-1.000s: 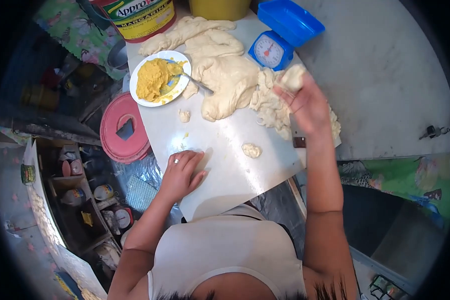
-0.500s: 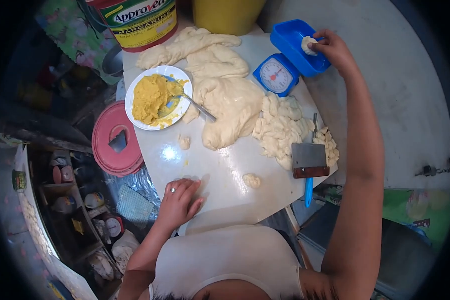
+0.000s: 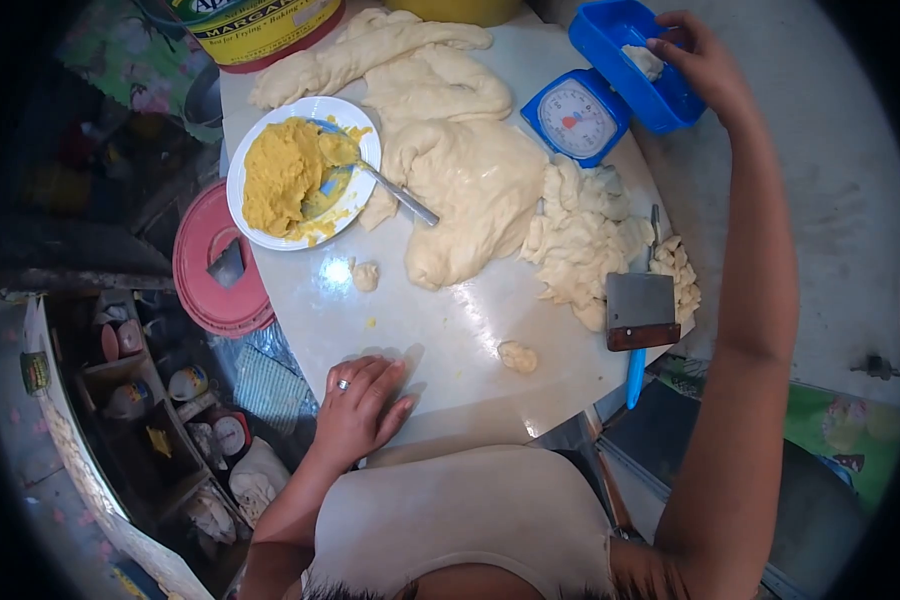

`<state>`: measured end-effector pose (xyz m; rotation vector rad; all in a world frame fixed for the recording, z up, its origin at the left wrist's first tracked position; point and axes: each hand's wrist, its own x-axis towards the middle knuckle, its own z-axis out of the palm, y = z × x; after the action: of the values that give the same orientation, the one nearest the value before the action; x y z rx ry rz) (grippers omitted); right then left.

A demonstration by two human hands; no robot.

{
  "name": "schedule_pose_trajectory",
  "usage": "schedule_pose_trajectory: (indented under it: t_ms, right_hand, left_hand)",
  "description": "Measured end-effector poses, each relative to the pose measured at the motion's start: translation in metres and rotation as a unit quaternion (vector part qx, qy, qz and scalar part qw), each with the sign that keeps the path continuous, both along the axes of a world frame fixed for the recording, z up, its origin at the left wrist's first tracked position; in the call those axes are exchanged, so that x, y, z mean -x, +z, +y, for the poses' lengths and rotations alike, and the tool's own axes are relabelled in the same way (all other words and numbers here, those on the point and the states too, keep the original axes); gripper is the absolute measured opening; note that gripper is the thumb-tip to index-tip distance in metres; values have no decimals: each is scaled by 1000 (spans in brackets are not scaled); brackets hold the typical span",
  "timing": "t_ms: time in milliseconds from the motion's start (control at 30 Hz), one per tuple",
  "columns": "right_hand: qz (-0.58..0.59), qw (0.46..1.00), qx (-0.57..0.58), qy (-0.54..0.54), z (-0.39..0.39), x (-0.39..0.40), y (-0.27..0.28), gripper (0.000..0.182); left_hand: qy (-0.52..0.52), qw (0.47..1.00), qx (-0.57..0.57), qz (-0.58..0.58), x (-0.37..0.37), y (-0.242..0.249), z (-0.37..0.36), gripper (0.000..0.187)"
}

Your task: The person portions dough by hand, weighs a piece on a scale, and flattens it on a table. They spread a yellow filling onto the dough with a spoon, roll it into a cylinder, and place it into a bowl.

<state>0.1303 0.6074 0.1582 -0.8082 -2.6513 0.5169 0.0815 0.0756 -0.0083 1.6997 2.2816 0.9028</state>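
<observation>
My right hand (image 3: 708, 65) is over the blue tray (image 3: 682, 112) of the kitchen scale (image 3: 574, 118), fingers apart. Just beside the fingertips, a small lump of dough (image 3: 642, 62) lies in the tray. At the table's near edge, my left hand (image 3: 363, 405) rests loosely on the surface with nothing in it. A large mass of dough (image 3: 475, 190) spreads across the middle, and torn dough pieces (image 3: 580, 240) are heaped to its right. Two small lumps sit apart, one dough piece (image 3: 517, 357) near the front and another dough piece (image 3: 364, 276) below the plate.
A white plate (image 3: 237, 205) holds yellow filling (image 3: 282, 175) and a spoon (image 3: 400, 192). A dough scraper (image 3: 641, 308) lies by the right edge, over a blue-handled tool (image 3: 635, 378). A margarine bucket (image 3: 260, 35) stands at the back left; a red lid (image 3: 198, 262) is beside the table.
The dough lump has gone from my right fingers onto the scale tray, and those fingers have parted. My left hand stays put. The view has shifted slightly.
</observation>
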Motion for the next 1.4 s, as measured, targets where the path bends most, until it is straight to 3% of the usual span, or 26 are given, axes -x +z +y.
schedule_pose_trajectory:
  t_ms: [167,400,567,700,800,933,967,1000,1033,1100,1133,1200,1333,1400]
  right_hand:
    - [-3,997,-71,19,10,1,-3,45]
    - [-31,997,-73,5,1,3,1,48]
    - [-100,994,0,-47,-15,5,0,54]
    - [-111,994,-25,2,-6,6,-6,52]
    - [-79,991,-107,32,-21,11,-5,43]
    - [226,956,-154,108,-79,-8,7,33]
    - [278,954,24,112,-118,-19,9,31]
    - [318,919,202,113,-163,-31,9,30]
    - [319,895,253,183,-193,-42,-5,29]
    - [186,881,279,333,-248,-56,-28,29]
    - [157,839,398,335,-274,-62,-48,32]
    - [119,733,618,260,-315,-74,-74,32]
    - [165,770,543,291,-328,-93,-112,35]
    - [202,765,576,206,-331,-103,-112,31]
  left_hand:
    - [0,1000,8,-10,1,3,0,51]
    - [-3,1000,2,-18,2,1,0,51]
    - [-7,1000,6,-23,3,2,0,51]
    - [-6,999,8,-34,2,0,-2,50]
    - [-14,1000,0,-23,3,-2,-3,53]
    - [-5,1000,-2,-15,3,-2,-3,53]
    - [-17,999,-4,-29,5,-2,-4,55]
    - [-29,999,-6,-44,6,-1,-4,57]
    - [-22,999,-9,-40,4,3,-2,57]
    - [22,928,-135,-345,-2,16,5,61]
    - [27,930,-135,-341,-8,24,11,61]
    - [-55,774,-207,-596,-23,37,26,68]
    - [-7,792,-173,-585,-36,24,36,52]
    - [-4,787,-141,-601,-30,18,26,46]
